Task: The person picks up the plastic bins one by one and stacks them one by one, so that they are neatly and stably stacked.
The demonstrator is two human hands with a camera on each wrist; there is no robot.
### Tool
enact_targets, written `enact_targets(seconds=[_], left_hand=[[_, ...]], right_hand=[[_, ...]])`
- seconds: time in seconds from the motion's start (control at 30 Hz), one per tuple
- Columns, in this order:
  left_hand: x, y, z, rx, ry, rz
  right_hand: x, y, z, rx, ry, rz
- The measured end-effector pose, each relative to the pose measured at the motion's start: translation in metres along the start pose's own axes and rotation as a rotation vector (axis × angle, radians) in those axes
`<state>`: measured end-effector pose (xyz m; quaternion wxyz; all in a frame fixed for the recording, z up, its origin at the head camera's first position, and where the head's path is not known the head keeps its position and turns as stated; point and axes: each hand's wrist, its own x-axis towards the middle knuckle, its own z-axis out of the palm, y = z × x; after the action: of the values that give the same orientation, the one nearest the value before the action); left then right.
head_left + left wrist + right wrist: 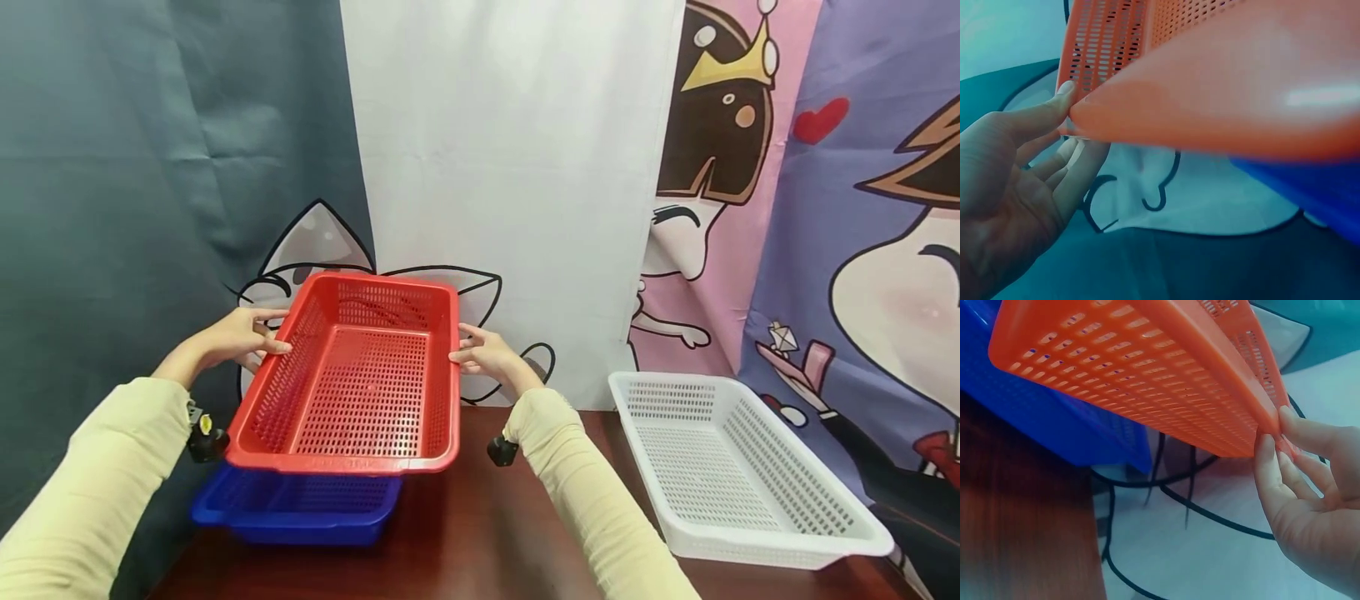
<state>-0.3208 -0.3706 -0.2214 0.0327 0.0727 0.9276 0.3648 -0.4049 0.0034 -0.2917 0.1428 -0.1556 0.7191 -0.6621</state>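
Hands (234, 337) (489, 357), two, grip one red basket (367, 392); one blue basket (307, 529), one white basket (757, 546).

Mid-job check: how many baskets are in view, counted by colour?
Red basket: 1, held between the left hand and right hand
Blue basket: 1, partly hidden by the red one in the head view
White basket: 1, on the person's right
Total: 3 baskets in view

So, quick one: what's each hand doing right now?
Left hand: holding the red basket, pinching its rim on the left side.
Right hand: holding the same basket, pinching its rim on the right side.
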Motion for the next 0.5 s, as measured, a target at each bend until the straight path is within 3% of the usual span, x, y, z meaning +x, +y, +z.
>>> enact_targets(seconds=[0.5], left_hand=[[-0.021,-0.015,-0.02,0.045,-0.038,-0.022]], right_hand=[[0.013,0.013,0.026,0.047,-0.047,-0.004]])
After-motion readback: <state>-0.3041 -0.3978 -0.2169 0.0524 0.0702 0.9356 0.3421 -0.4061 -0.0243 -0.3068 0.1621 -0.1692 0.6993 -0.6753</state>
